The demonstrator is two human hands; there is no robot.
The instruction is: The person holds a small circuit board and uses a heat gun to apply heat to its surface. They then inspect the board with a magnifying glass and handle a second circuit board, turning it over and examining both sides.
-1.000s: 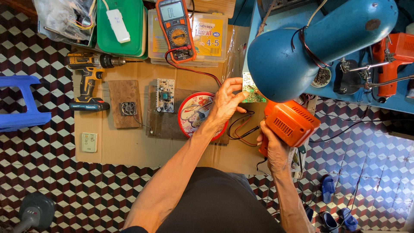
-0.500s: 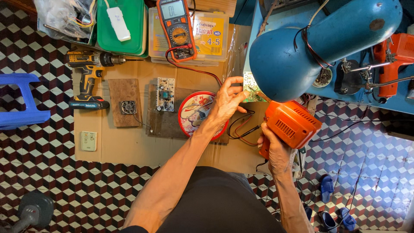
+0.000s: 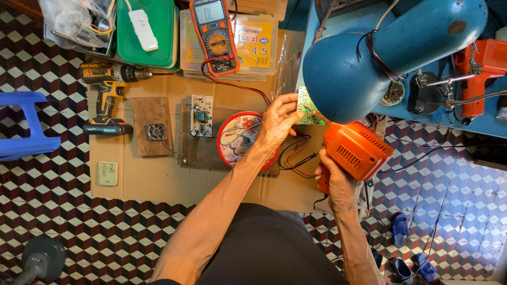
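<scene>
Orange plastic soldering gun, gripped tight in the right hand, has edged closer as left-hand fingers pinch the green circuit board steady.

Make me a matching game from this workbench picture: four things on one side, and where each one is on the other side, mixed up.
Things:
1. orange soldering gun
2. small green circuit board
3. cordless drill
4. orange meter

Places:
A. lying on the cardboard at the far left
B. gripped in the right hand
C. resting on a clear plastic box at the top
D. held up by the left hand, under the blue lamp

Pairs: 1-B, 2-D, 3-A, 4-C
</scene>
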